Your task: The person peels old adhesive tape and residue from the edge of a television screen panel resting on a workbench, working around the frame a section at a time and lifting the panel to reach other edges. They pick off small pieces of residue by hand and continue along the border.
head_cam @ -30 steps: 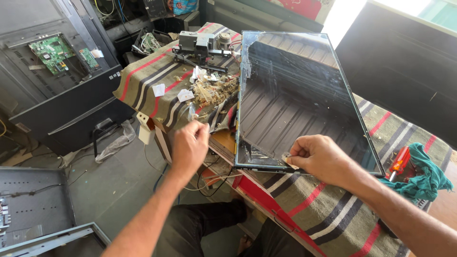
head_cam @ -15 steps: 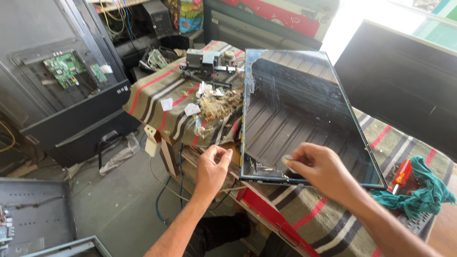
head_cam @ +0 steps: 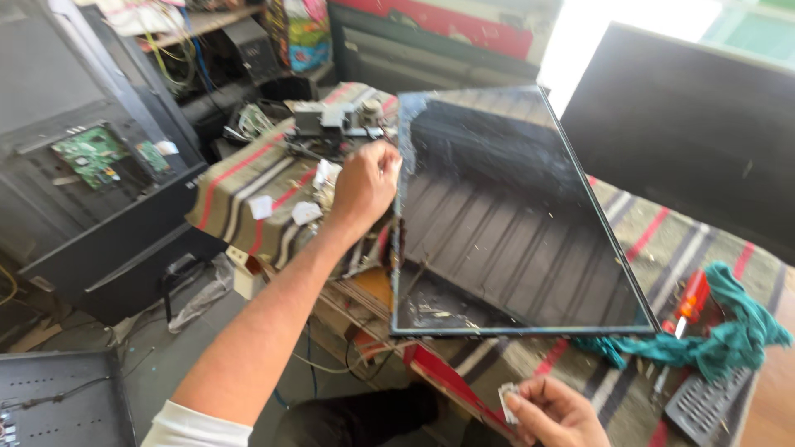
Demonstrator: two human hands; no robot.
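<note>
A large dark glass display panel (head_cam: 513, 223) lies flat on a striped cloth (head_cam: 248, 190) over a workbench. My left hand (head_cam: 364, 186) is raised at the panel's left edge, fingers pinched on that edge near its far corner. My right hand (head_cam: 551, 410) is low at the bottom of the view, below the panel's near edge, holding a small pale scrap (head_cam: 507, 392) between thumb and fingers. Bits of debris lie on the panel's near left corner.
A teal rag (head_cam: 729, 331) and a red-handled tool (head_cam: 691, 298) lie at the right. Clutter of parts and wires (head_cam: 331, 124) sits at the bench's far end. A dark screen (head_cam: 696, 141) leans behind. An opened television back with green circuit boards (head_cam: 91, 153) stands at the left.
My left hand rose from below the bench edge to the panel's left edge near the far corner. My right hand left the panel's near edge and dropped lower with a small scrap.
</note>
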